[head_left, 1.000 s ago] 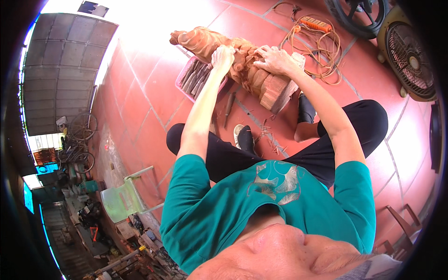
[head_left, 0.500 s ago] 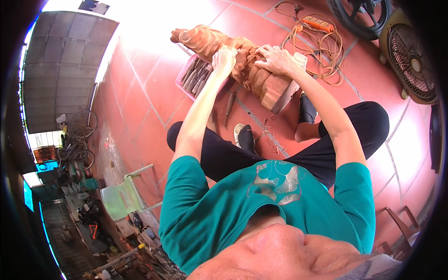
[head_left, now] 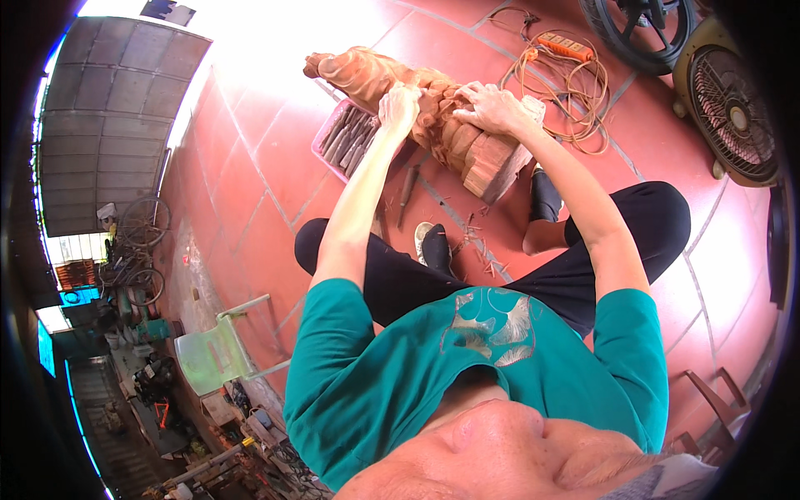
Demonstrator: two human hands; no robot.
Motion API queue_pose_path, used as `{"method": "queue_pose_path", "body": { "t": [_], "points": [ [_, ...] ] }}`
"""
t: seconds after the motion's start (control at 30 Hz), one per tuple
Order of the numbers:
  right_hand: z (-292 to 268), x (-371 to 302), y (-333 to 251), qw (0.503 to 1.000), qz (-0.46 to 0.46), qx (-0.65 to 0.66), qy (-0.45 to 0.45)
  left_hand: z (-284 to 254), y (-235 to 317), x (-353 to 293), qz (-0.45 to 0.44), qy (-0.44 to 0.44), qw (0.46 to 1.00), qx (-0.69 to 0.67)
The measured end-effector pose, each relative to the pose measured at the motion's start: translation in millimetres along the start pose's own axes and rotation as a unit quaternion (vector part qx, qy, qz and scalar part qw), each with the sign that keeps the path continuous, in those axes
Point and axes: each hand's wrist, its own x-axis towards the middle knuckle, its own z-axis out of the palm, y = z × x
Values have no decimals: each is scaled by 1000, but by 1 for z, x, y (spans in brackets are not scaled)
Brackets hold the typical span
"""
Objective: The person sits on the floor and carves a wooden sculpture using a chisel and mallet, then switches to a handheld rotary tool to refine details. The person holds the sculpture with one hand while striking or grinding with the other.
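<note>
Carved wooden sculpture (head_left: pixel 432 118), lying far-left to near-right, beneath left hand (head_left: pixel 400 108), curled, contents unclear, and right hand (head_left: pixel 493 109), fingers spread.

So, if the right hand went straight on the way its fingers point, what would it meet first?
The right hand would probably meet more of the wooden carving it rests on, at the part between the hands. The left hand lies roughly beyond, though depth is hard to judge.
</note>
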Motion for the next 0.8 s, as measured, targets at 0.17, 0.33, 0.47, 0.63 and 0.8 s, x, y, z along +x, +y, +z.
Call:
{"method": "queue_pose_path", "body": {
  "t": [0.17, 0.33, 0.47, 0.63, 0.8],
  "points": [
    [-1, 1, -6, 1000, -4, 4, -8, 13, -19, 2, 5, 6, 1000, 18],
    [-3, -3, -1, 1000, 14, -3, 1, -18, 5, -17, 59, -83, 995, 16],
    [0, -2, -3, 1000, 7, 0, 2, -20, 1, -9, 70, -48, 996, -6],
    [2, -1, -1, 1000, 0, 10, 10, -10, 0, -14, 91, -53, 994, 23],
    [-2, -1, -3, 1000, 1, 3, -6, -23, 7, -8, 116, -63, 991, 21]
  ]
}}
